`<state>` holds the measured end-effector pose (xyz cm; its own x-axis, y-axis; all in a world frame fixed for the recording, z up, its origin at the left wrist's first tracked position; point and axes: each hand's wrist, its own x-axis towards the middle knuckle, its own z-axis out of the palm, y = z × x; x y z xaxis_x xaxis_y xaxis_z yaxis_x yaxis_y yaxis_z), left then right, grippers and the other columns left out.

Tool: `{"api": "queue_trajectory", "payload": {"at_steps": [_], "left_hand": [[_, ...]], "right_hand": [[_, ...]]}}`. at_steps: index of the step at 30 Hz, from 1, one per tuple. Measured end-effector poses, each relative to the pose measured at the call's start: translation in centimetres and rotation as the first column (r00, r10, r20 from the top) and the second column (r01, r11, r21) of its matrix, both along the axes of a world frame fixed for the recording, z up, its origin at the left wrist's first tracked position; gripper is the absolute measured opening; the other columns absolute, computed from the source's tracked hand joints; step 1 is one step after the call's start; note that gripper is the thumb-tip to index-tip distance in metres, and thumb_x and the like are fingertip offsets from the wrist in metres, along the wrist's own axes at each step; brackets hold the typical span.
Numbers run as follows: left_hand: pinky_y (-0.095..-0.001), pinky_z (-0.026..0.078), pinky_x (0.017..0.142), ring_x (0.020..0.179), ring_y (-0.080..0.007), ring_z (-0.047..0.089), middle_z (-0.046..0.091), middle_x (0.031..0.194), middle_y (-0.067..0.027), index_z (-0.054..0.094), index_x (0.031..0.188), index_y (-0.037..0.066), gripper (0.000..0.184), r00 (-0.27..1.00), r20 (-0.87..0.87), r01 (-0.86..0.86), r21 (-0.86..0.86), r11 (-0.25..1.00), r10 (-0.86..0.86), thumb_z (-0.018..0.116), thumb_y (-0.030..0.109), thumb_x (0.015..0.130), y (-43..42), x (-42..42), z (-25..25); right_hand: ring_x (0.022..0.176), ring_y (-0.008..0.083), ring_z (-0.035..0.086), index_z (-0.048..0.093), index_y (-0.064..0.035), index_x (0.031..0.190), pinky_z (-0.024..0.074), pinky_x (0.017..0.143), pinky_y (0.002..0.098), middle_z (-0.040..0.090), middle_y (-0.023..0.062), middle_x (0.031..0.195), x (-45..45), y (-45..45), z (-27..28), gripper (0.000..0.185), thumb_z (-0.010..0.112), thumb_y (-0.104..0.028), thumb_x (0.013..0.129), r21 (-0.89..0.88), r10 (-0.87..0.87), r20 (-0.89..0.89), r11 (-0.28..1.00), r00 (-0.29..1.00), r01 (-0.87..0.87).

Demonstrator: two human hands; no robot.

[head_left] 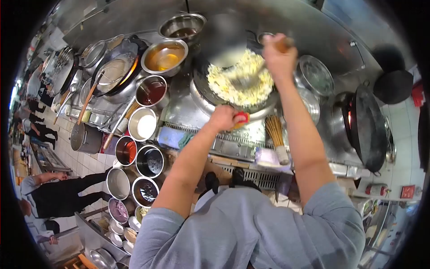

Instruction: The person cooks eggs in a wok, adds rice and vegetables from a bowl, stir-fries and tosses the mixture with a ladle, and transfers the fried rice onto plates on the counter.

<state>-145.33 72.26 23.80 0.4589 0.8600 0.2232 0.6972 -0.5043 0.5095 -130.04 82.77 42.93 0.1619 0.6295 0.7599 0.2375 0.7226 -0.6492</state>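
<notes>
A dark wok (202, 85) sits on the burner in front of me, full of pale yellow and white chopped food (251, 67) that looks like egg fried rice. At the wok's near edge, my left hand (224, 117) is closed around its handle, where a red and yellow piece (242, 118) shows beside the fingers. My right hand (280, 58), slightly blurred, grips the wooden end of a ladle (247, 81). The ladle's metal bowl is down in the food. Steam hides part of the wok's far side.
Metal bowls of amber liquid (165, 57) and pots of sauce (151, 92) stand left of the wok. A bamboo brush (275, 134) lies at the near right. Another wok (368, 127) is at far right. A co-worker (62, 193) stands at left.
</notes>
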Motion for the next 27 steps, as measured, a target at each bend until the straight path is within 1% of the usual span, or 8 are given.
{"api": "queue_trajectory", "payload": {"at_steps": [6, 9, 11, 16, 17, 21, 24, 27], "left_hand": [[-0.0463, 0.047, 0.075, 0.077, -0.0351, 0.064, 0.067, 0.076, -0.0155, 0.070, 0.080, 0.011, 0.043, 0.995, -0.100, -0.026, -0.015, 1.000, 0.024, 0.056, 0.050, 0.089, -0.3, 0.6, 0.6], [-0.0465, 0.044, 0.081, 0.077, -0.0321, 0.065, 0.067, 0.076, -0.0141, 0.070, 0.078, 0.012, 0.047, 0.989, -0.144, -0.052, -0.063, 0.997, 0.042, 0.049, 0.052, 0.093, -0.3, 1.3, 1.7], [-0.0503, 0.039, 0.085, 0.079, -0.0293, 0.066, 0.069, 0.079, -0.0117, 0.070, 0.081, 0.013, 0.049, 0.941, -0.325, -0.151, -0.150, 0.977, 0.096, 0.042, 0.050, 0.097, -0.3, 2.4, 2.2], [-0.0523, 0.039, 0.082, 0.080, -0.0276, 0.065, 0.069, 0.083, -0.0110, 0.068, 0.091, 0.010, 0.040, 0.919, -0.321, -0.241, 0.003, 0.970, 0.230, 0.045, 0.042, 0.097, -1.8, 5.8, 2.0], [-0.0507, 0.039, 0.081, 0.081, -0.0279, 0.065, 0.069, 0.083, -0.0114, 0.067, 0.092, 0.009, 0.037, 0.927, -0.215, -0.300, 0.063, 0.952, 0.306, 0.048, 0.040, 0.096, -1.7, 6.2, 2.2], [-0.0433, 0.041, 0.077, 0.083, -0.0300, 0.064, 0.068, 0.082, -0.0119, 0.064, 0.087, 0.009, 0.035, 0.988, 0.044, -0.154, 0.196, 0.968, 0.148, 0.051, 0.040, 0.094, -1.4, 2.6, 2.1], [-0.0449, 0.041, 0.077, 0.081, -0.0304, 0.064, 0.068, 0.080, -0.0118, 0.065, 0.089, 0.011, 0.035, 0.986, -0.156, -0.053, 0.082, 0.995, 0.065, 0.050, 0.042, 0.094, -1.4, 1.1, 1.5], [-0.0463, 0.041, 0.078, 0.074, -0.0328, 0.065, 0.067, 0.075, -0.0125, 0.068, 0.091, 0.012, 0.041, 0.963, -0.268, -0.007, -0.017, 1.000, 0.002, 0.046, 0.046, 0.095, -0.5, 1.3, 2.9]], "right_hand": [[0.059, 0.0051, 0.036, 0.042, -0.0062, 0.063, 0.0316, 0.053, 0.0255, 0.039, -0.0048, 0.058, -2.5, -8.7, 3.6, 0.034, 0.065, -0.006, 0.087, -0.046, 0.206, -0.218, 0.974, 0.954, -0.221], [0.055, 0.0060, 0.047, 0.044, -0.0079, 0.067, 0.0362, 0.053, 0.0234, 0.050, -0.0023, 0.061, 0.3, -3.8, -2.5, 0.030, 0.062, -0.007, 0.090, 0.055, 0.108, 0.150, 0.992, 0.983, -0.117], [0.053, 0.0066, 0.046, 0.048, -0.0111, 0.065, 0.0354, 0.049, 0.0242, 0.050, -0.0039, 0.063, 2.5, -1.7, 2.4, 0.029, 0.064, -0.009, 0.089, -0.208, 0.080, -0.240, 0.969, 0.967, -0.132], [0.049, 0.0055, 0.045, 0.047, -0.0102, 0.063, 0.0354, 0.044, 0.0239, 0.047, -0.0037, 0.055, 4.2, 1.2, -1.3, 0.032, 0.065, -0.010, 0.090, -0.021, 0.131, -0.465, 0.987, 0.876, -0.159], [0.050, 0.0048, 0.045, 0.045, -0.0101, 0.063, 0.0349, 0.043, 0.0246, 0.045, -0.0035, 0.054, 4.0, 4.2, -4.1, 0.032, 0.066, -0.008, 0.088, 0.028, 0.032, -0.167, 0.999, 0.985, -0.028], [0.048, 0.0069, 0.046, 0.038, -0.0111, 0.068, 0.0382, 0.044, 0.0247, 0.040, -0.0037, 0.057, -0.1, 2.4, 4.8, 0.034, 0.061, -0.003, 0.091, -0.297, 0.197, -0.256, 0.916, 0.946, -0.271], [0.045, 0.0072, 0.045, 0.042, -0.0102, 0.069, 0.0384, 0.042, 0.0262, 0.043, -0.0028, 0.056, -1.2, 2.6, -0.8, 0.030, 0.060, -0.006, 0.092, 0.098, 0.255, -0.256, 0.966, 0.932, -0.238], [0.046, 0.0059, 0.046, 0.045, -0.0111, 0.064, 0.0345, 0.043, 0.0244, 0.046, -0.0036, 0.054, 0.7, 4.1, 1.3, 0.034, 0.065, -0.017, 0.091, -0.240, 0.198, -0.235, 0.937, 0.951, -0.255]]}}
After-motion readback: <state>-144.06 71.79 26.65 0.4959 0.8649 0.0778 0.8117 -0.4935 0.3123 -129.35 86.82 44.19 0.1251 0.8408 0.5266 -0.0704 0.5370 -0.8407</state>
